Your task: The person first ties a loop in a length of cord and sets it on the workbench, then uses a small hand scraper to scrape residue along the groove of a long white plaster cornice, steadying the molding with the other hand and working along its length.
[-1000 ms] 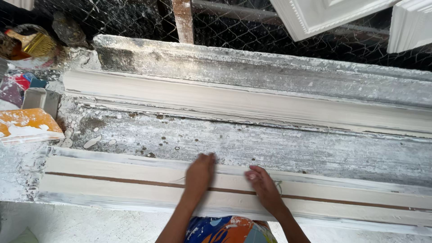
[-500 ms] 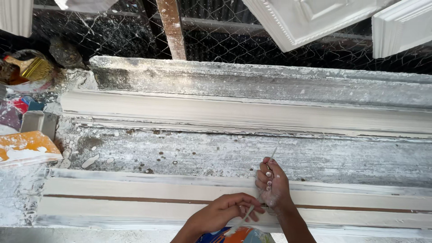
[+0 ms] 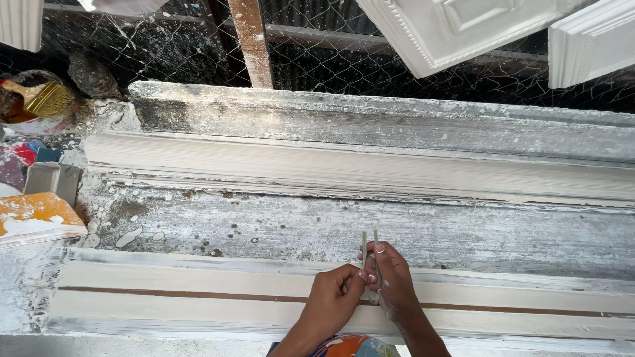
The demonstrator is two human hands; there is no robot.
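My left hand [image 3: 334, 295] and my right hand [image 3: 391, 277] meet over the near plaster moulding [image 3: 165, 294], a long pale strip with a thin brown line along it. Both hands pinch a thin grey two-pronged metal piece [image 3: 370, 248], whose prongs stick up past my fingertips. My right thumb and fingers close round its lower part, and my left fingertips touch it from the left. A second long pale moulding [image 3: 331, 168] lies farther back on the plaster-splashed bench [image 3: 297, 228].
An orange trowel [image 3: 36, 215] smeared with plaster lies at the left edge. A brush [image 3: 43, 96] rests in a pot at the far left. Wire mesh [image 3: 331, 66] and a wooden post [image 3: 251, 43] stand behind the bench. White cast mouldings [image 3: 463, 30] hang at the top right.
A second ago both hands lay flat on the near moulding. They have come together, and the thin metal piece is now held upright between them.
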